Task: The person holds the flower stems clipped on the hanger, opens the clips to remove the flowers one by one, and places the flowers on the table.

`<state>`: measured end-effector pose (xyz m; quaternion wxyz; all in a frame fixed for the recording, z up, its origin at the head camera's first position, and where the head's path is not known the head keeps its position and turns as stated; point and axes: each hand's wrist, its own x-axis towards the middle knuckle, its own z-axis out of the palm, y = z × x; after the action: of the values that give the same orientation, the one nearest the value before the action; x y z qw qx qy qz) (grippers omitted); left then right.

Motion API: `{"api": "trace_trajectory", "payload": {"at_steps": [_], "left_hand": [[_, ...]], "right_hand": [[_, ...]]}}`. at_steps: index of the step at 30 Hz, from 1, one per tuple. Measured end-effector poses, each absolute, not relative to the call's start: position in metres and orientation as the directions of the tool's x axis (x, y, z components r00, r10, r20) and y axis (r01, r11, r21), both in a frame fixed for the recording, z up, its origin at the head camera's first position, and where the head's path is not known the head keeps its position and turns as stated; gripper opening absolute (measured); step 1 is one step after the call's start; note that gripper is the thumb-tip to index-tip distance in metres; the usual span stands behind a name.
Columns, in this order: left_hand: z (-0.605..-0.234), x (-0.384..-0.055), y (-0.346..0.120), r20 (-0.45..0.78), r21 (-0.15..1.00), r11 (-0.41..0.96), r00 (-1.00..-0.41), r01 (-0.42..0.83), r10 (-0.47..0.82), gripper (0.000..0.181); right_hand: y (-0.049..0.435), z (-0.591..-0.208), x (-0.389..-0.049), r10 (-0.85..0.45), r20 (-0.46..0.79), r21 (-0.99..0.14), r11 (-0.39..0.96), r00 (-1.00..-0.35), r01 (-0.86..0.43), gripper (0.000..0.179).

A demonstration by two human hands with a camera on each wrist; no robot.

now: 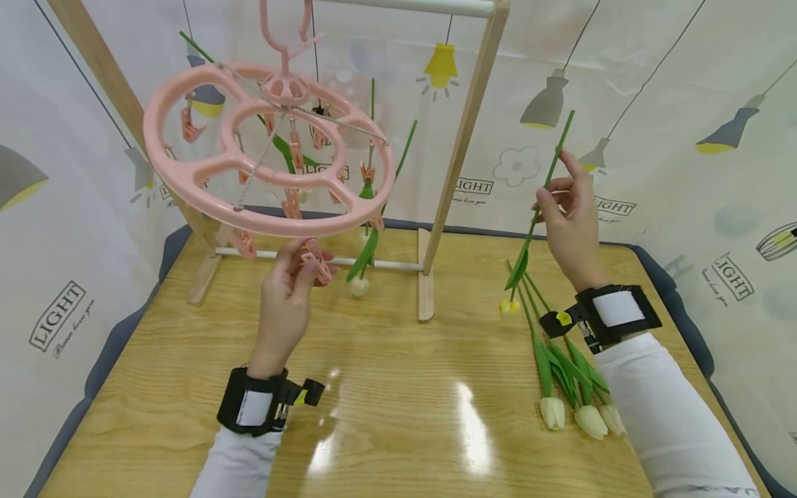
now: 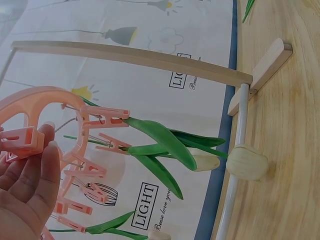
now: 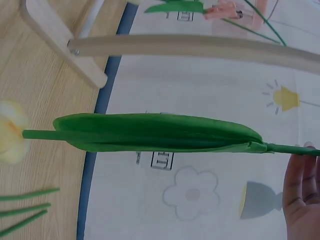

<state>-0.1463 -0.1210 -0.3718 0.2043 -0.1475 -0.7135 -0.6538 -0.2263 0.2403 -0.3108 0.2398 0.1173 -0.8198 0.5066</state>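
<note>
My left hand [image 1: 283, 294] pinches a pink clothespin [image 1: 317, 261] at the near rim of a round pink hanging dryer [image 1: 268, 223]. The left wrist view shows thumb and fingers around that clothespin [image 2: 22, 142]. Off to the right, my right hand [image 1: 575, 225] holds an artificial tulip by its green stem, bloom downward. Its yellow flower [image 1: 509, 306] hangs at the lower end, and a long green leaf [image 3: 160, 132] fills the right wrist view. White tulips [image 1: 359, 286] hang head-down from other clips on the dryer.
The dryer hangs by its hook inside a wooden stand with an upright post [image 1: 463, 138] and a foot [image 1: 425, 277]. Several white tulips [image 1: 589, 422] lie on the table at right, partly behind my right sleeve. A printed cloth [image 1: 517, 194] backs the table.
</note>
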Motion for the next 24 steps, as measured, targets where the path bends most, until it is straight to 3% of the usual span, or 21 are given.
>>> {"api": "trace_trajectory", "payload": {"at_steps": [24], "left_hand": [[-0.374,-0.146,-0.123,0.503,0.863,0.085,-0.863,0.498,-0.042,0.033]], "right_hand": [[0.318,-0.32,-0.238,0.126,0.499,-0.625,0.738,-0.858,-0.255,0.056]]}}
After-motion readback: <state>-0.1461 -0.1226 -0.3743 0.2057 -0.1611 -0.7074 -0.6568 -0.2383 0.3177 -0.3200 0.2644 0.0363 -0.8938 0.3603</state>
